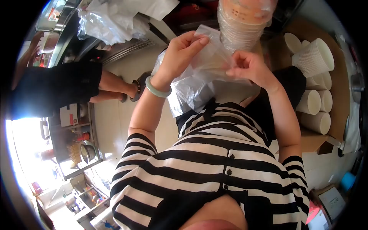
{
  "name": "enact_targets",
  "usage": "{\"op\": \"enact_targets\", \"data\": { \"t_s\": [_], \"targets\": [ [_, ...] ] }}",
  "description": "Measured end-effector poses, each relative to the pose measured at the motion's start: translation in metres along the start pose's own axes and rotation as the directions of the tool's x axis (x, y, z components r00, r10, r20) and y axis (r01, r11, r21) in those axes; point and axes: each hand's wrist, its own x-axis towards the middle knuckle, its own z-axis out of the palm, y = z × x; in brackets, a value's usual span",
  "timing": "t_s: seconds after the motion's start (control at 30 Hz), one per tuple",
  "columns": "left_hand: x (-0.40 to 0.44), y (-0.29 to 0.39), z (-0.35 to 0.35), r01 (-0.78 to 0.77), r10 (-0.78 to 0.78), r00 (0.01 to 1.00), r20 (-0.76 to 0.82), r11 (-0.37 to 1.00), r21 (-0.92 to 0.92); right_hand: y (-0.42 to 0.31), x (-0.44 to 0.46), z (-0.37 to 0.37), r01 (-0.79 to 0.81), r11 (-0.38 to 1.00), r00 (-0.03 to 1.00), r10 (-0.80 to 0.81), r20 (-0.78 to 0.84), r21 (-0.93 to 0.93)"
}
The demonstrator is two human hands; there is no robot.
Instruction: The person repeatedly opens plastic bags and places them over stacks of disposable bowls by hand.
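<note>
- Pinching one edge of the clear plastic bag (216, 48) between thumb and index finger, the left hand (182, 51) holds it in front of the striped shirt (191, 153).
- The right hand (255, 69) seems to pinch the other edge; this two-sided hold probably keeps the thin film spread.
- Below lies silvery plastic sheeting (188, 96), perhaps placed so near for easy reach.
- Just beyond the hands is a wrapped cup stack (245, 23); the wrapping probably keeps it together. Its orange part carries small marks, too blurred to read.
- White paper cups (313, 57) are nested in the cardboard box (340, 96), probably for saving room; I can read no label there.
</note>
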Motion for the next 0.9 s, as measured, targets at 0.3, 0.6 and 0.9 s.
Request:
{"op": "enact_targets", "data": {
  "t_s": [0.3,0.6,0.9],
  "targets": [
    [0.001,0.006,0.013,-0.078,0.08,0.996,0.038,0.996,-0.048,-0.01,-0.003,-0.004,0.034,0.993,0.999,-0.036,-0.018,-0.109],
    [-0.003,0.02,0.02,-0.015,0.031,0.994,0.106,0.988,-0.156,-0.003,-0.005,0.002,0.053,0.996,0.978,-0.067,-0.199,-0.076],
    [0.004,-0.002,0.006,0.204,-0.132,0.973,0.191,0.878,-0.434,-0.015,-0.004,0.013,0.047,0.995,0.983,-0.03,-0.183,0.091]
  ]
}}
